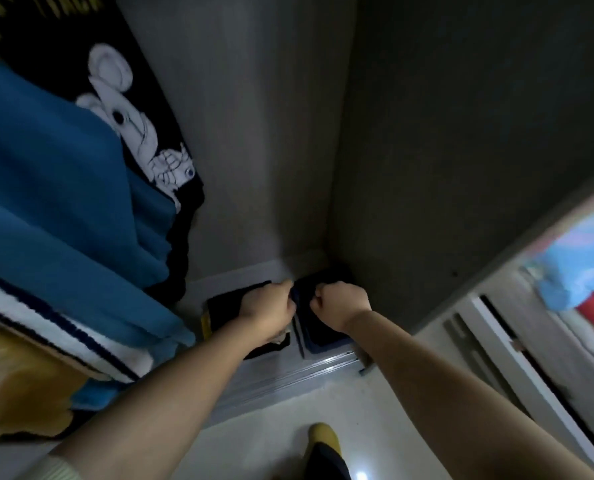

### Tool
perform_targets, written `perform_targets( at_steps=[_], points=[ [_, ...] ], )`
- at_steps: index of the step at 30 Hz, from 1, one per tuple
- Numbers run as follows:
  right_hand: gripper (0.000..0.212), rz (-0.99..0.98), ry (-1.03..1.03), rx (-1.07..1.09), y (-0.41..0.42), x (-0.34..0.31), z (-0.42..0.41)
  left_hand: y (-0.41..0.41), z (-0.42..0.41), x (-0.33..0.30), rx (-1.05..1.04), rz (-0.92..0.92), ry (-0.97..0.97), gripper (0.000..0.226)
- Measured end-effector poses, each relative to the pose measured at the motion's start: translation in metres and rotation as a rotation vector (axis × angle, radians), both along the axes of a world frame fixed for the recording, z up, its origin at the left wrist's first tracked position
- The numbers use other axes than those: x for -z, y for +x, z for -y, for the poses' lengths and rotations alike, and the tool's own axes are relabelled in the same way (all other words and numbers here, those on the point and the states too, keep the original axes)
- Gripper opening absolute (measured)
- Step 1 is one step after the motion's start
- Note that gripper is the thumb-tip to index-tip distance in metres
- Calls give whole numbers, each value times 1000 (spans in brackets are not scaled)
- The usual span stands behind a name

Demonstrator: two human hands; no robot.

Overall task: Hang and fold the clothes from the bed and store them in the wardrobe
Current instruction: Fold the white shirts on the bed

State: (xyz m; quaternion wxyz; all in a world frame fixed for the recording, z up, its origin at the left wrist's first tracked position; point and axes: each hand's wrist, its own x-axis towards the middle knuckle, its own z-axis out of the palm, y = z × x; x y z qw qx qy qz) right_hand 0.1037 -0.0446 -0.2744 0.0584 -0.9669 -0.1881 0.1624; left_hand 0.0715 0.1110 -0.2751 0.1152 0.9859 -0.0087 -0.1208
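Left hand: left hand (269,306), arm stretched down into the wardrobe, fingers curled at the near-left edge of the dark navy folded garment (323,327); whether it truly grips the cloth cannot be told.
Right hand: right hand (340,304), fisted, knuckles up, on top of that same garment; fingertips hidden, grip likely but not certain.
Task item: dark navy folded garment lies flat on the wardrobe floor in the back right corner, against the grey side wall (461,150).
Neighbour: black folded pile with a yellow edge (226,310) just beside it on the left, partly covered by the left wrist.
Obstruction: blue fleece garment (63,174) hangs low at left, near the left forearm; behind it a black printed top with a white cartoon figure (132,116); a cream knit with navy stripes (46,327) nearer the camera.
Threshold: silver sliding-door track (288,375) under both forearms.
Floor: yellow slipper (323,436) on pale tiles.
Far right: blurred bedding in red and light blue (586,265).
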Motion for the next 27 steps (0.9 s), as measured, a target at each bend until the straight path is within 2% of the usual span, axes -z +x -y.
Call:
perform_targets(
  at_steps=[3, 7, 17, 23, 27],
  points=[
    [40, -54, -114, 63, -25, -25, 40, -19, 32, -25, 121, -9, -27, 26],
    [42, -25, -169, 204, -61, -53, 119, -32, 104, -50, 236, -59, -15, 32],
    [36, -56, -196, 647, -186, -84, 399, -78, 384, -82, 664, -12, -8, 31],
    [30, -106, -259, 894, -293, -106, 578, -129, 575, -98, 873, -53, -69, 32],
    [32, -129, -255, 1092, -347, -110, 663, -159, 667, -106, 1047, -89, -58, 32]
  ],
)
